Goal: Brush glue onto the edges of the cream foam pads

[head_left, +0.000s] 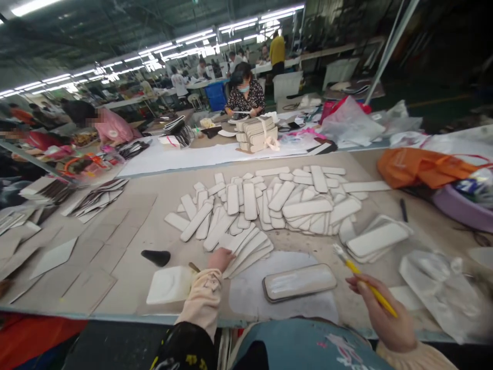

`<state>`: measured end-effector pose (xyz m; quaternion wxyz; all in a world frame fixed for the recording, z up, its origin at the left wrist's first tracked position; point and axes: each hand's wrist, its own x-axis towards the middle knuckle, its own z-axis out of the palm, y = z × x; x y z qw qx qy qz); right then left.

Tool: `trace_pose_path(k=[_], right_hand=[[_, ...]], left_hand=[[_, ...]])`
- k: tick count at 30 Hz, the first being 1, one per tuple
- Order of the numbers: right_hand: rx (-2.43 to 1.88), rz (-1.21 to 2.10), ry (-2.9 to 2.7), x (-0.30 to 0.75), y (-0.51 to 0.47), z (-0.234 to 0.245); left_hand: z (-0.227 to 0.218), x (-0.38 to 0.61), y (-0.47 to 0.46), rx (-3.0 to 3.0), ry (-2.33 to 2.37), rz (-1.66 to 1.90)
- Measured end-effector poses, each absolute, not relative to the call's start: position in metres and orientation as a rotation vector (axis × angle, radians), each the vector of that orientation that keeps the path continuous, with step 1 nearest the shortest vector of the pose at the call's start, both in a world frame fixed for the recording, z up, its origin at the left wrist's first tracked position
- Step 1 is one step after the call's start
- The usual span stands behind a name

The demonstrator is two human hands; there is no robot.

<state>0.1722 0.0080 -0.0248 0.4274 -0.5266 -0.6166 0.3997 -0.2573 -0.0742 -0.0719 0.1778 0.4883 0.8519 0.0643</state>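
Observation:
My right hand (385, 308) is closed around the yellow handle of a brush (370, 285), its pale bristles pointing up and left. My left hand (221, 259) is at the near-left edge of a fanned stack of white rounded strips (252, 249), fingers curled on an edge; the fingertips are partly hidden. Between the hands, a rounded panel with a dark rim (300, 282) lies on a pale sheet (246, 295), whitish wet-looking streaks across its top. A white square container (167, 285) stands beside my left wrist, with a brown stick (194, 267) at its edge.
Many loose white strips (308, 208) are heaped across the middle of the table. A black cone-like object (156, 257) lies left. Right are a clear plastic bag (442, 288), an orange bag (427, 167) and a purple basin (462, 208). A masked co-worker (246, 92) sits opposite.

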Motion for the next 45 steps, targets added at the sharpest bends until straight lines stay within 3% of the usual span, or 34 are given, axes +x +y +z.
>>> trace_pose_path(k=[6,12,16,21,25,35,45], right_hand=[[-1.299,1.0,-1.496,0.163,-0.004,-0.037],[-1.209,0.947,-1.453,0.148,-0.002,-0.025],[-1.15,0.998,-1.437,0.137,0.004,-0.015],[-1.019,1.249,-1.322,0.13,0.01,-0.008],[-1.115,1.342,-1.312,0.144,0.005,-0.013],[-1.381,1.032,-1.63,0.18,0.01,-0.071],[-1.451,0.895,-1.954,0.157,0.058,-0.117]], left_hand=[[-0.058,-0.274,-0.077,1.462,2.376,0.146],[-0.004,-0.263,-0.088,1.638,2.587,0.343],[0.033,-0.225,-0.097,1.944,2.033,0.711],[0.053,-0.156,-0.085,1.961,1.345,0.634],[0.038,-0.12,-0.073,1.784,1.301,0.563],[-0.06,-0.109,-0.09,0.784,1.462,0.632],[-0.09,-0.104,-0.068,1.133,2.148,0.516]])
